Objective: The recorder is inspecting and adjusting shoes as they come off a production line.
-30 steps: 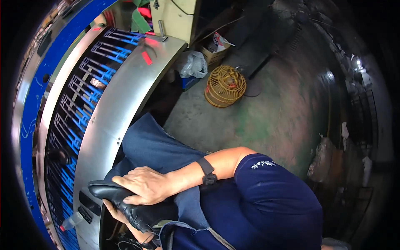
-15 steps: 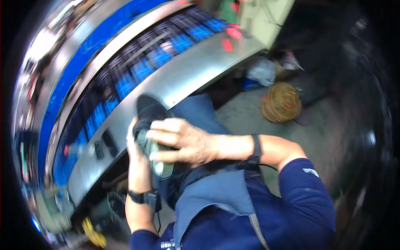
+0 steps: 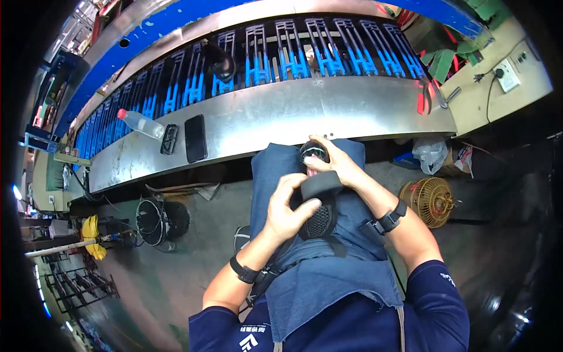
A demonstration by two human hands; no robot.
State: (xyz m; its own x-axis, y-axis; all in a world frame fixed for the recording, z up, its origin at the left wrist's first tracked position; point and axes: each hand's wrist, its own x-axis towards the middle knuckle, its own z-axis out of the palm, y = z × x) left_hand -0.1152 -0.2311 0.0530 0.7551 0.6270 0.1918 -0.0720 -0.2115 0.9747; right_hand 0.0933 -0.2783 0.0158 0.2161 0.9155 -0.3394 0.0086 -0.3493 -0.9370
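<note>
A black shoe [image 3: 317,226] with a mesh-textured part is held above my lap, its mesh end towards me. My left hand [image 3: 286,210] grips it from the left, thumb and fingers around a thick plain black section. My right hand [image 3: 339,164] curls round a glossy dark rounded part at the far end, where a little pink shows under the fingers. Whether that rounded part belongs to the shoe or is a separate piece I cannot tell. The blue apron [image 3: 334,287] lies beneath, over my thighs.
A metal-edged bench [image 3: 258,123] runs across in front, with a row of blue-and-black racks [image 3: 293,61] behind. Another dark shoe [image 3: 223,64] sits among them. On the bench lie a bottle [image 3: 142,124], a phone [image 3: 196,138] and red-handled pliers [image 3: 424,97]. A yellow wicker basket [image 3: 427,202] stands right.
The view has swung round and sharpened. The shoe has turned, and both hands have shifted on it; my right hand has moved from its top to the far end.
</note>
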